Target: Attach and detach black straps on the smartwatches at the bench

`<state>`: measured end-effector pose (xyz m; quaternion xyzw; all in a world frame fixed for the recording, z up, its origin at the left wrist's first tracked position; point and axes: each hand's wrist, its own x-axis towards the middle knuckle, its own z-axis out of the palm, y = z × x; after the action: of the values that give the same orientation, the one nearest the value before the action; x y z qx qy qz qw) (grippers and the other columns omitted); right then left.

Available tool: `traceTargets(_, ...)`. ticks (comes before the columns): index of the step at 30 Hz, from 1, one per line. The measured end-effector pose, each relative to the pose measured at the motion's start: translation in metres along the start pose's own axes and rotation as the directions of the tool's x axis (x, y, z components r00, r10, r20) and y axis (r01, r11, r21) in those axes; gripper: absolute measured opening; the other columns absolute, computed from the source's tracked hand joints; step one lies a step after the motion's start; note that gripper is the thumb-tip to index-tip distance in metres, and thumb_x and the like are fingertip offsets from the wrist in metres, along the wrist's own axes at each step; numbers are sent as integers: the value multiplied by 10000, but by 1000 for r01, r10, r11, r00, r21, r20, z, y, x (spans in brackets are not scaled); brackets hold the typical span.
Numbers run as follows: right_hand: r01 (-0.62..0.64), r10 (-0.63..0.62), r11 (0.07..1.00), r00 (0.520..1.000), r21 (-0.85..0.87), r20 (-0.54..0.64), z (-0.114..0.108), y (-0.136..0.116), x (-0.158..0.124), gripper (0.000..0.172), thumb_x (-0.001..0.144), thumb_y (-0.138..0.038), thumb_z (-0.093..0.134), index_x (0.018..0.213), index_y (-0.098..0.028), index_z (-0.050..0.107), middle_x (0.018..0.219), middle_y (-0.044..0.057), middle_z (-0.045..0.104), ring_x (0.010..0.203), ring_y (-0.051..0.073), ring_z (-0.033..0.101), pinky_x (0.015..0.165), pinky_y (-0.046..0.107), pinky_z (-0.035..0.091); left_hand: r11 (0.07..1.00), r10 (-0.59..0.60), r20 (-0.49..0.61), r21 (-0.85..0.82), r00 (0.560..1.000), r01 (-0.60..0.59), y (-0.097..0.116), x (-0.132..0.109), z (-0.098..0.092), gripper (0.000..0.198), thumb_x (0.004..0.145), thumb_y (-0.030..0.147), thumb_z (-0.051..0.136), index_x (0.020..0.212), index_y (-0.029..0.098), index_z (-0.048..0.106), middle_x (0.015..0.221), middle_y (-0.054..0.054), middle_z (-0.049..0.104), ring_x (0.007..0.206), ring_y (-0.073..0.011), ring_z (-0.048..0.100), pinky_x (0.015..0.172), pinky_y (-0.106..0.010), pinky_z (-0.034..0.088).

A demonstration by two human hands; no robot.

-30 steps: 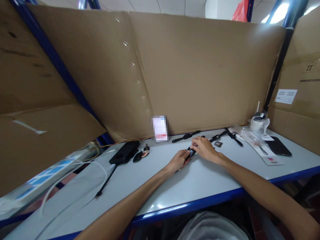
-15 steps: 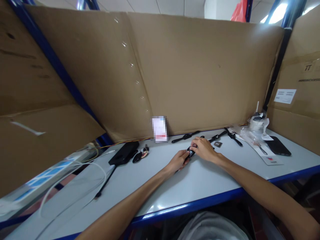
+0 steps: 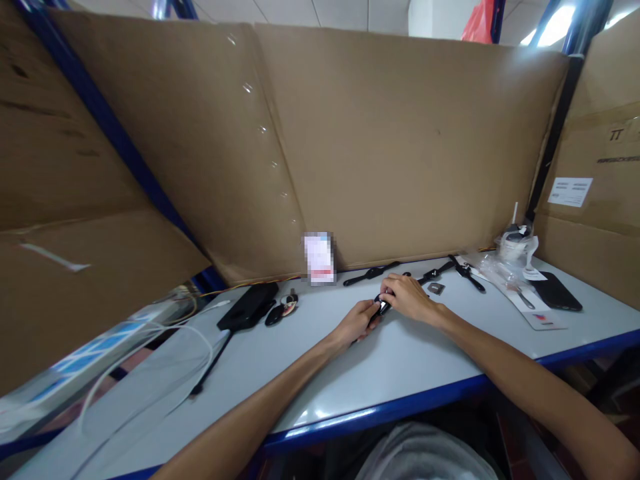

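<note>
Both my hands meet over a small black smartwatch (image 3: pixel 383 307) on the pale grey table (image 3: pixel 400 360). My left hand (image 3: pixel 357 321) curls its fingers around the watch's near end. My right hand (image 3: pixel 409 297) pinches the far end from above, fingers closed. Most of the watch body is hidden between the two hands; only a glossy bit shows.
More black watches (image 3: pixel 371 273) and straps (image 3: pixel 467 273) lie along the cardboard back wall (image 3: pixel 380 147). A black phone (image 3: pixel 557 291) and plastic bags (image 3: pixel 505 267) sit at right. A black case (image 3: pixel 249 305), a key fob (image 3: pixel 283 309) and white cables (image 3: pixel 150 373) lie at left.
Both hands stay on the watch; the fingers have shifted only slightly, and the view has barely moved.
</note>
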<state>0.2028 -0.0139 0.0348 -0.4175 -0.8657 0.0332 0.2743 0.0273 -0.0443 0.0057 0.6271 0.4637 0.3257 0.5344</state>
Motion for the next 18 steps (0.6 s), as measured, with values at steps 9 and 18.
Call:
traceTargets(9,0,1,1000,1000,7,-20,0,-1,0,72,920,-181,634,900,-185,703,915,34,669,776,151,589,691,268,342,1000,0,-8,25,1000,1,0,1,0,419,856,591,565,740,215,422,541,91,404,372,-51,281,345,-196,182)
traceTargets(18,19,-19,999,1000,36,-13,0,-2,-1,73,927,-178,624,890,-179,687,928,41,672,786,149,586,698,262,339,1000,-2,-21,30,1000,3,0,1,0,390,875,557,546,739,210,431,542,84,412,370,-52,288,338,-199,185)
